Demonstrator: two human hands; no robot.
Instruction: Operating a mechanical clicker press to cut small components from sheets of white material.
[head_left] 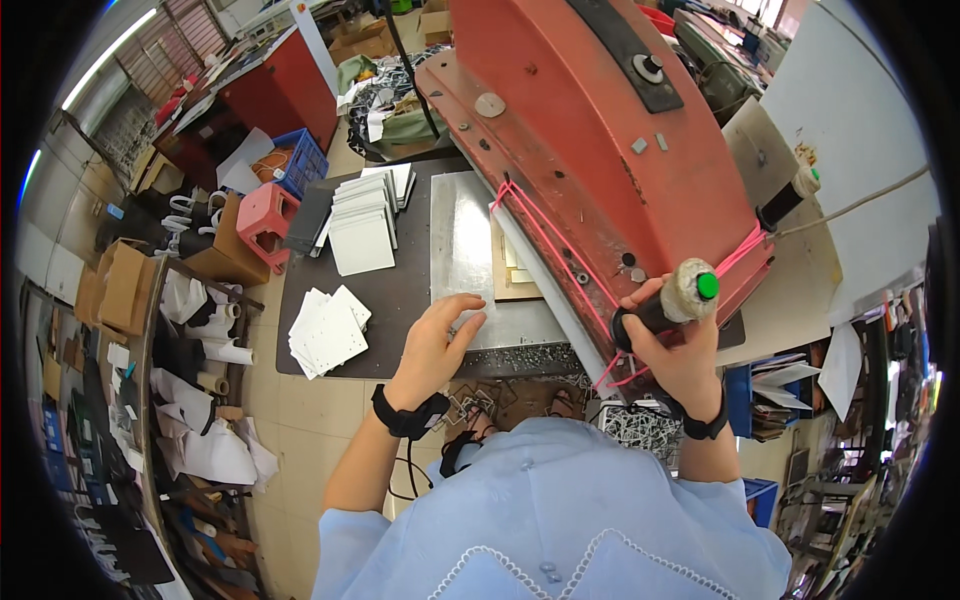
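My right hand is wrapped round the black handle of a large red press. Above the fist the handle's end is wrapped in pale material and carries a green button. My left hand hovers near the front of a shiny metal plate, fingers stretched out and holding nothing. On that plate lies a light wooden board with pale pieces on it, partly hidden beneath the press's swing arm. Left of my left hand rests a loose pile of white punched cards; behind it stand stacked white sheets.
Pink cord runs along the press arm to the handle. A second handle sticks out at the right. Beyond the dark table stand a pink stool and a blue crate. Cut scraps line the table's front edge.
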